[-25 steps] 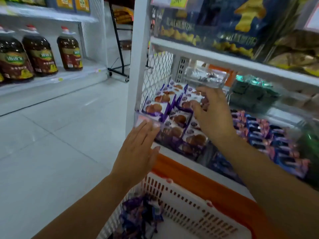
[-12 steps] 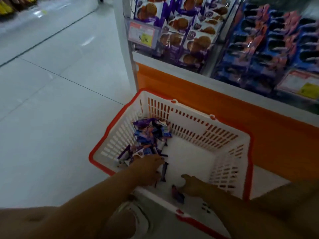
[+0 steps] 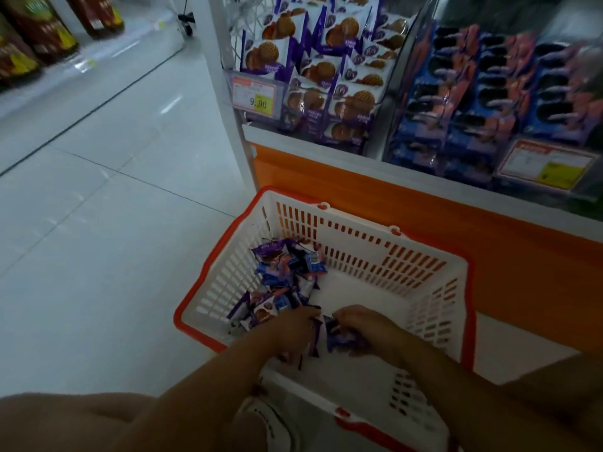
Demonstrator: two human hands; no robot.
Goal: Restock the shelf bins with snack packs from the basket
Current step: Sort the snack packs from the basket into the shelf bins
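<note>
A white basket with a red rim (image 3: pixel 434 308) stands on the floor below the shelf. A pile of purple snack packs (image 3: pixel 284 275) lies in its left part. Both my hands are down inside the basket. My left hand (image 3: pixel 290 331) has its fingers curled over packs at the near end of the pile. My right hand (image 3: pixel 365 324) grips a dark purple pack (image 3: pixel 339 337) on the basket floor. Above, a clear shelf bin (image 3: pixel 329 70) holds several purple packs with round biscuits pictured on them.
A neighbouring bin (image 3: pixel 496 89) holds blue and pink packs. Price labels (image 3: pixel 257 96) hang on the bin fronts. An orange base panel (image 3: pixel 489 236) runs under the shelf. Brown bottles (image 3: pixel 39 31) stand on a shelf across the pale tiled aisle. A white shoe (image 3: pixel 270 425) shows below.
My hands left the shelf bin and dropped into the basket as my view tipped down. Since half a second ago, the right hand has closed round a pack and the left reached further in.
</note>
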